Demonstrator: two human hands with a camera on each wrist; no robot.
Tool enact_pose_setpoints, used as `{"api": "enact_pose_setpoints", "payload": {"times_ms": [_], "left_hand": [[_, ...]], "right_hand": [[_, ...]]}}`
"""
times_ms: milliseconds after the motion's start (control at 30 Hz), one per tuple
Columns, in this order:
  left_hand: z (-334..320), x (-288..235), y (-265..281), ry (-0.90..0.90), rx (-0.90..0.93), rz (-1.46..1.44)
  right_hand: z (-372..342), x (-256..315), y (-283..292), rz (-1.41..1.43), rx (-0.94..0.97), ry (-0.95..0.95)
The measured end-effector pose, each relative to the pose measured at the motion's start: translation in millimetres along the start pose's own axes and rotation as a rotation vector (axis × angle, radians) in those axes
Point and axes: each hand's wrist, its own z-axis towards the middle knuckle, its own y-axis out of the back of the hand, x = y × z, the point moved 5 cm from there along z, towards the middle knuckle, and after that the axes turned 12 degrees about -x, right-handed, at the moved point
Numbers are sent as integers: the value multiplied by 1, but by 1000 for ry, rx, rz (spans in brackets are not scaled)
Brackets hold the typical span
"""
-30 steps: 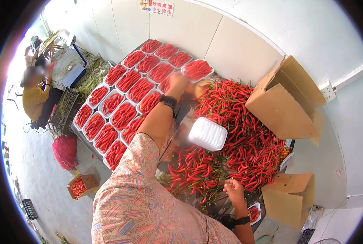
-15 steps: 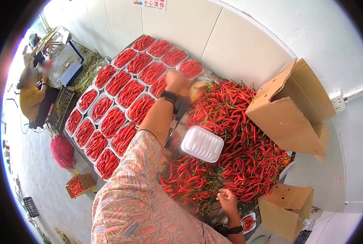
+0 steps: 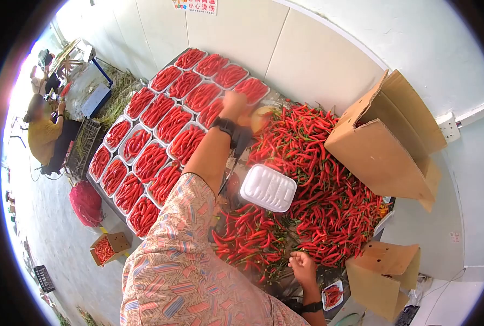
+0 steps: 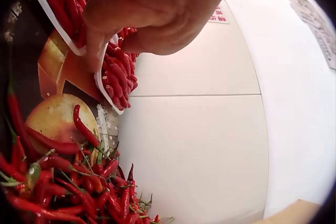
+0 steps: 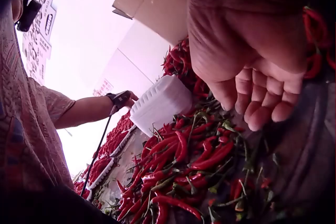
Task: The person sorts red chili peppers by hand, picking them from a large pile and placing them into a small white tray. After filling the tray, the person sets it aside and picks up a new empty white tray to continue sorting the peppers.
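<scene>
The left hand [image 3: 235, 106] touches a chilli tray [image 4: 102, 90] near the wall-side edge of the worktop [image 5: 123, 159]; whether it grips, I cannot tell. The right hand [image 3: 302, 266], loosely curled, holds nothing.

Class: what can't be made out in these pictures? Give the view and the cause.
Chillies beside the left hand: head view, partly hidden by that hand.
Beneath the white tray: head view, the tray covers it.
Wall sign: head view, cut off by the top edge.
Chillies in the small floor box: head view, too small to count.
</scene>
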Motion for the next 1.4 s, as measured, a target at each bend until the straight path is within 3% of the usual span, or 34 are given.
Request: {"api": "enact_pose_setpoints", "payload": {"times_ms": [67,100,167,200,267,300,367,400,433,500,533,600,633,700,800,967,1033,1167,1400], "left_hand": [[12,1,-17,-248,99,266],[16,-1,-16,-249,100,265],[16,-11,-21,-587,122,656],[15,-13,-16,-589,123,657],[7,-22,-12,-790,190,870],[13,-16,-15,-794,194,874],[19,-8,-25,-1028,251,644],[8,-6,-20,-340,295,4],[-29,-19,4,-331,313,28],[-113,-55,66,-500,544,-193],[-143,-56,88,-489,562,-172],[-201,-64,119,-858,695,-41],[-215,-53,126,-864,707,-33],[-251,-35,135,-1236,800,74],[-287,-11,146,-1347,776,309],[-300,18,146,-1463,690,344],[-304,19,146,-1537,596,402],[-305,14,139,-1509,624,433],[-302,-2,135,-1517,563,472]], "right_hand": [[0,-4,1,-8,-2,-5],[2,-6,1,15,-1,26],[3,-10,3,38,0,55],[2,-6,3,36,-8,62],[2,-1,3,39,-15,66],[1,1,3,21,-19,82],[3,0,3,9,-23,88],[6,-3,3,8,-29,136],[3,-7,4,6,-35,173],[3,-9,5,6,-32,202],[1,-9,7,-21,-36,216],[-1,-11,11,-32,-44,224],[-2,-14,15,-34,-62,233],[-6,-15,18,-27,-84,247],[-14,-16,22,10,-74,287],[-24,-7,33,11,-61,293],[-20,1,36,-57,-111,471],[-10,20,33,-25,-127,570],[7,78,16,211,-31,386]]}}
